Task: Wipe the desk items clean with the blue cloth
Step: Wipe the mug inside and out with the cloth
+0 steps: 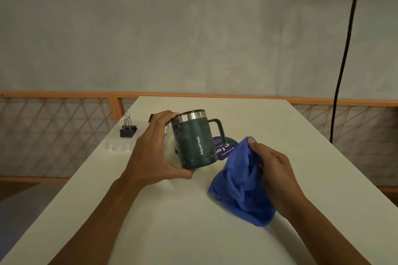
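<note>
Head view: everything below is seen from above and behind the hands.
Mug (pixel 195 142): a dark green insulated mug is held low over the white counter (pixel 193 232); whether its base touches the counter cannot be told.
Mug axis: the long axis is kept nearly upright, with the mouth tipped slightly to the left.
Mug handle: the loop handle is pointed to the right, away from the left hand (pixel 150 153).
Mug look: a bare steel band is shown just below the dark rim; "AquaFlask" is printed in white up the side, read from base to mouth; pale smears and specks are scattered over the green body.
Left hand: the grip is closed round the mug, with the thumb set at the base edge and the fingers curled at the rim on the mug's left side.
Blue cloth (pixel 241 185): it is bunched right of the mug and nearer the viewer; its lower folds are laid on the counter.
Right hand (pixel 277 172): the grip is closed on the blue cloth, with the fingers pinched into its folds.
Purple disc (pixel 224 148): it is laid flat behind the mug's base, partly covered by mug and cloth; white lettering is carried on it.
Binder clips (pixel 128 130): black, they are set left of the mug.
Clear piece (pixel 117 147): a small transparent item is placed left of the mug, nearer the viewer than the clips.
Black cable (pixel 344 60): it is hung down the wall, well to the mug's right.
</note>
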### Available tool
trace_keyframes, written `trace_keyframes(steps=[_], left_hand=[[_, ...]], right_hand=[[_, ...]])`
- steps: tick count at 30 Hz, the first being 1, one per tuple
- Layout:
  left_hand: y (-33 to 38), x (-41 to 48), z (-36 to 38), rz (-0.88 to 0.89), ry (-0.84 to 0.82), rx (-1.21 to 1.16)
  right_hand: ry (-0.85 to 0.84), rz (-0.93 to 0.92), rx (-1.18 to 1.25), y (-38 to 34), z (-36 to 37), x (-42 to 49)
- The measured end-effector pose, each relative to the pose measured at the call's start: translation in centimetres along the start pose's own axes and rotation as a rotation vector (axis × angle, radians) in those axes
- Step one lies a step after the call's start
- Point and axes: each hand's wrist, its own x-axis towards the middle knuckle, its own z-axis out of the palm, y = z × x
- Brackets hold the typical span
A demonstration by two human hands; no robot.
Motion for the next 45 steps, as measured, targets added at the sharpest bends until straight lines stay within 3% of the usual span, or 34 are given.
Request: trace_keyframes(steps=[5,8,12,14,22,32,45], left_hand=[[0.0,0.1,0.3,-0.014,0.046,-0.023],[-0.3,-0.1,0.6,-0.034,0.057,-0.037],[-0.4,-0.2,1.0,-0.047,0.067,-0.052],[-0.4,-0.1,1.1,-0.046,0.086,-0.058],[-0.2,0.0,1.4,-0.074,0.131,-0.093],[-0.2,0.2,1.0,-0.093,0.21,-0.125],[2.1,0.2,2.2,0.002,0.07,-0.127]], right_hand=[[0.124,0.024,0.146,-0.6,-0.3,0.1],[0.055,-0.115,-0.037,-0.5,0.6,-0.7],[-0.053,-0.543,-0.531,2.5,2.2,-1.5],[-0.066,-0.643,-0.699,3.5,2.7,-1.5],[-0.061,-0.568,-0.702,3.7,3.6,-1.5],[-0.039,-0.694,-0.63,3.1,3.8,-1.7],[-0.037,-0.677,-0.59,1.4,4.7,0.4]])
